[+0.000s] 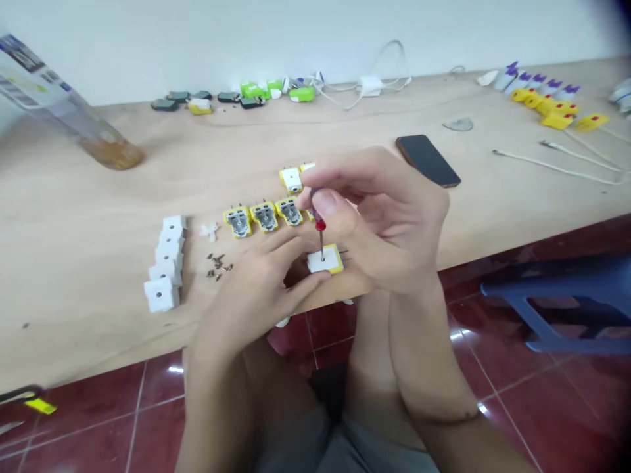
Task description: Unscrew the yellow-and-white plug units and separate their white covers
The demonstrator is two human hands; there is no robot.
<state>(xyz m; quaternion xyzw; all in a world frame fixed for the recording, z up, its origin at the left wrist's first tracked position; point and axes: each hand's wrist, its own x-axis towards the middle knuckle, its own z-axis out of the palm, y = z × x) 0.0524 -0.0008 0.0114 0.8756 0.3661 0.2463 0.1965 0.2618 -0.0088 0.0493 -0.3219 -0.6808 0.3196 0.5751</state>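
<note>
My right hand (379,210) pinches a small screwdriver (321,230) with a red collar, held upright. Its tip sits in the centre hole of a white and yellow plug (331,260) near the table's front edge. The fingers and thumb of my left hand (269,279) grip that plug from the left side. Just beyond lie open yellow plug housings (265,216) with grey insides and metal pins. Farther back, a closed plug (290,179) is partly hidden with others behind my right hand. Loose screws (215,264) and small white plastic pieces (209,231) lie left of my left hand.
White covers (167,263) stand in a row at the left. A bottle (106,141) leans into view at upper left, and a phone (428,160) lies beyond my right hand. Yellow and purple parts (552,102) are at the back right. A blue stool (557,302) stands below.
</note>
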